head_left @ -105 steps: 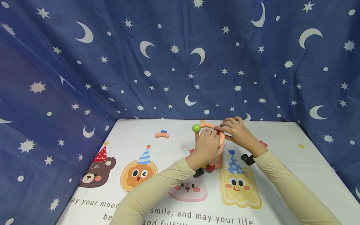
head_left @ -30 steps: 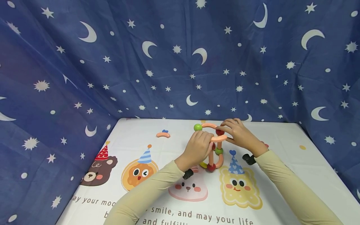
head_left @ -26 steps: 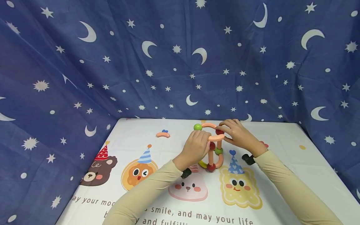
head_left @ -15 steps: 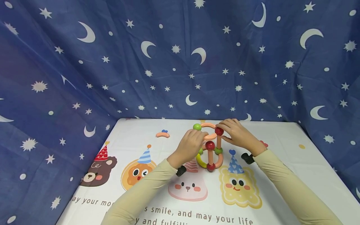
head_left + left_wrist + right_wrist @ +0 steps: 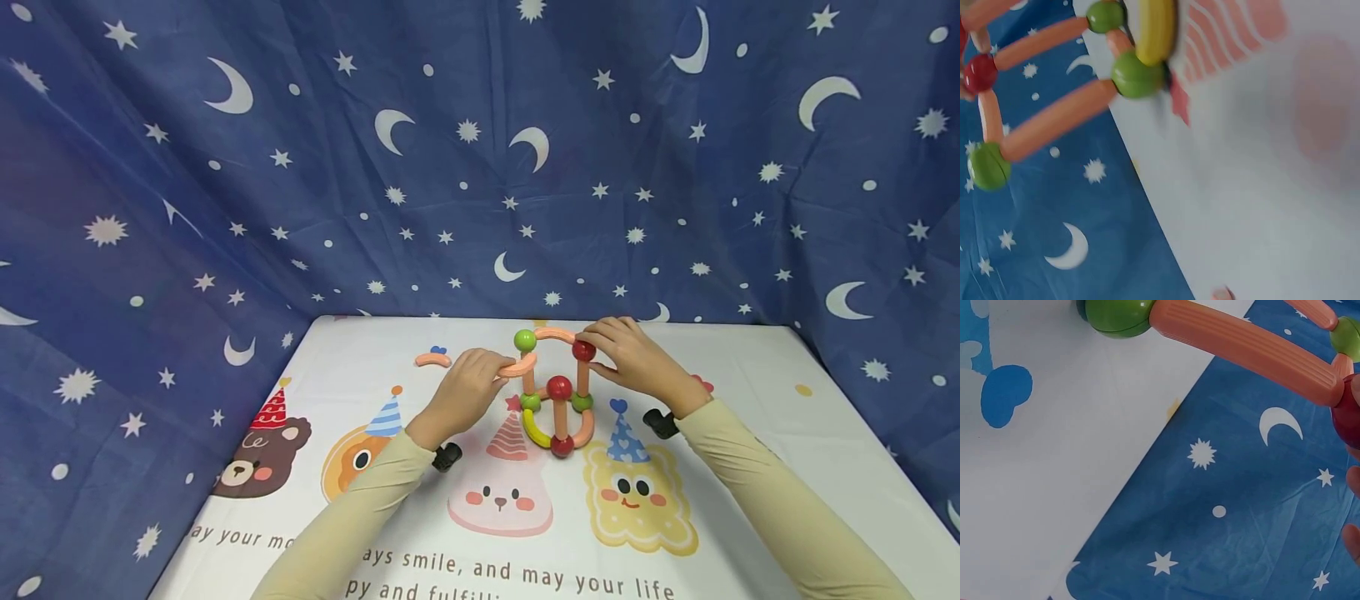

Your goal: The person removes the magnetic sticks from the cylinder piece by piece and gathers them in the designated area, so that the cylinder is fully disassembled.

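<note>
Cloth (image 5: 757, 400): white, printed, lettering along bottom of frame; carries the whole build.
Frame, lower ring: ball-and-rod frame (image 5: 561, 419) upright on cloth, right of centre; yellow curve (image 5: 534, 428) at its lower left. Wide ring presumably gives it a steady foot.
Front post: topped by front red ball (image 5: 559, 387), no curve joined at that height.
Left hand (image 5: 461, 392): centre of frame, fingers pinching curved orange piece (image 5: 517, 367) by one end; presumably to leave the other end free. Contact with the rear-left post: cannot tell.
Right hand (image 5: 630, 358): right of centre, thumb and fingers grasping upper red ball (image 5: 584, 350), likely bracing the frame.
Top, rear: one curve (image 5: 555, 333) bridges green ball (image 5: 525, 340) and upper red ball.
Spare piece (image 5: 432, 360): lying loose, left of centre, apart from the frame.
Backdrop (image 5: 480, 200): blue star-and-moon curtain, upper frame.
</note>
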Demonstrator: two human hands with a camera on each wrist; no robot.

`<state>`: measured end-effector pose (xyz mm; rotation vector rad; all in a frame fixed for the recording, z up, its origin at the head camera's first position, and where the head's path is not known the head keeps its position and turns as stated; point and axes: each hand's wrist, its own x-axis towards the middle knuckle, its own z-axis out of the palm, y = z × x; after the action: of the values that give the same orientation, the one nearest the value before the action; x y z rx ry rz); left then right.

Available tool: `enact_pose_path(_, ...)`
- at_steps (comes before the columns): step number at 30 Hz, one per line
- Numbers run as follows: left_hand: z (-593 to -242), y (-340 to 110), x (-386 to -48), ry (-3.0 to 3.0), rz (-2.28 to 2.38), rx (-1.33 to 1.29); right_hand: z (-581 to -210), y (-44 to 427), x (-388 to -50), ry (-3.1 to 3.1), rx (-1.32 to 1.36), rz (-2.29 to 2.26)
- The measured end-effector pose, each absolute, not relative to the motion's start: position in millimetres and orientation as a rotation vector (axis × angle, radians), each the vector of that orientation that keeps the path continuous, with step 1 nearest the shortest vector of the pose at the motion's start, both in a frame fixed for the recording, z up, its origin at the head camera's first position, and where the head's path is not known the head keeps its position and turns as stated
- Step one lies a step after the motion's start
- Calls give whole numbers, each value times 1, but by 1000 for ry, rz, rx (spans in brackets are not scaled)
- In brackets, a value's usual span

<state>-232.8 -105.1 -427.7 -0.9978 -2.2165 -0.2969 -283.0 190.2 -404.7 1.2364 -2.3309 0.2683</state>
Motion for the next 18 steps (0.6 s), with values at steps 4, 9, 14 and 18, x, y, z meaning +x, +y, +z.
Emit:
enact_pose_path(4, -432, -124, -233, -2242, -330, -1003, -405, 190, -283, -2346, 1224, 268)
enact_pose_path(9, -438, -146, -235, -2204, -307, -998, -406, 190, -283, -2346, 1225, 272)
enact_pose_path(14, -444, -165, -239, -2112, -105, -990, -407, 190, -283, -2335, 1232, 270)
enact_pose_path(18, -447, -180, -243, -2059, 100, -1008, -406, 190, -283, -2326, 1235, 269)
